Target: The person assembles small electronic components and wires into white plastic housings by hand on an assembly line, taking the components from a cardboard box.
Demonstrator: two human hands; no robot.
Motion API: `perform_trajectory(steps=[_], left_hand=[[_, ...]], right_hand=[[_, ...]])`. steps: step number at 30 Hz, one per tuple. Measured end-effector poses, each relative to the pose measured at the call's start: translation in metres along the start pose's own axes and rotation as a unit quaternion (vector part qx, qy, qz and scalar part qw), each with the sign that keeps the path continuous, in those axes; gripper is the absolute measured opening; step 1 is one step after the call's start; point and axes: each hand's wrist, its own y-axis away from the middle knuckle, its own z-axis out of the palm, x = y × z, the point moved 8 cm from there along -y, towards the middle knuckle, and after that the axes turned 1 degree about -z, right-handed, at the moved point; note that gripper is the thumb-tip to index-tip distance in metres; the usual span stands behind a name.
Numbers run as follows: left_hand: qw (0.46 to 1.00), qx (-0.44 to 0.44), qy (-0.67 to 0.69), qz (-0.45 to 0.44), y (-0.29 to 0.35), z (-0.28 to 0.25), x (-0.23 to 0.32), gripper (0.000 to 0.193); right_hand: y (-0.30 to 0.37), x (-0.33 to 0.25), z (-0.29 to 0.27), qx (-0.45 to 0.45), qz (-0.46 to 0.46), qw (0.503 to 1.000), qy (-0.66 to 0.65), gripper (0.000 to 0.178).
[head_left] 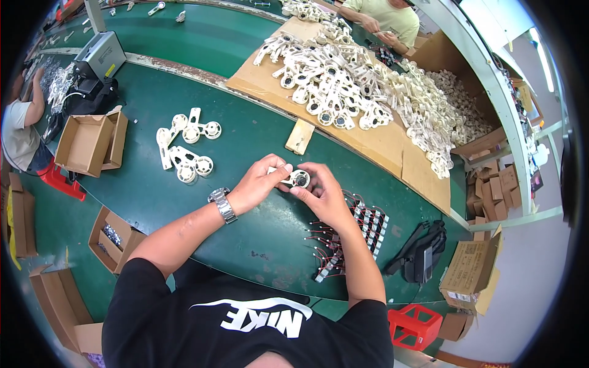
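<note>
Between my two hands, above the green table (245,233), is a cream plastic part (300,178) with a round head, a dark round piece at its middle and a short handle. My left hand (261,181) pinches the handle end, thumb on top. Around the round head curl the fingers of my right hand (323,193), its thumb at the near rim. Several similar cream parts (186,150) lie loose to the left. By my right forearm are rows of small silver-white blocks with red wires (371,230).
Cardboard bearing a large heap of cream parts (331,86) covers the far right. A small wooden block (300,136) lies ahead of my hands. An open cardboard box (86,147) stands left, a black bag (423,251) right. Another person (392,24) works across the table.
</note>
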Motion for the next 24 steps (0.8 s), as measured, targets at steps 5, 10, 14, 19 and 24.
perform_trajectory(steps=[5, 10, 14, 19, 24], left_hand=[[0.998, -0.033, -0.042, 0.023, 0.003, 0.009, 0.013, 0.029], [0.987, -0.057, -0.124, 0.089, 0.007, 0.019, 0.014, 0.031], [0.987, -0.060, -0.124, 0.086, 0.005, 0.019, 0.010, 0.031], [0.993, -0.070, -0.084, 0.050, 0.005, 0.021, 0.006, 0.031], [0.997, -0.053, -0.049, 0.033, 0.004, 0.014, 0.006, 0.030]], right_hand=[[0.008, 0.029, 0.014, -0.120, 0.158, 0.958, -0.208, 0.042], [0.008, 0.041, 0.012, -0.097, 0.148, 0.956, -0.236, 0.039], [0.009, 0.046, 0.015, -0.109, 0.193, 0.941, -0.254, 0.035], [0.011, 0.045, 0.011, -0.088, 0.226, 0.948, -0.207, 0.028], [0.007, 0.026, 0.014, -0.092, 0.172, 0.957, -0.213, 0.029]])
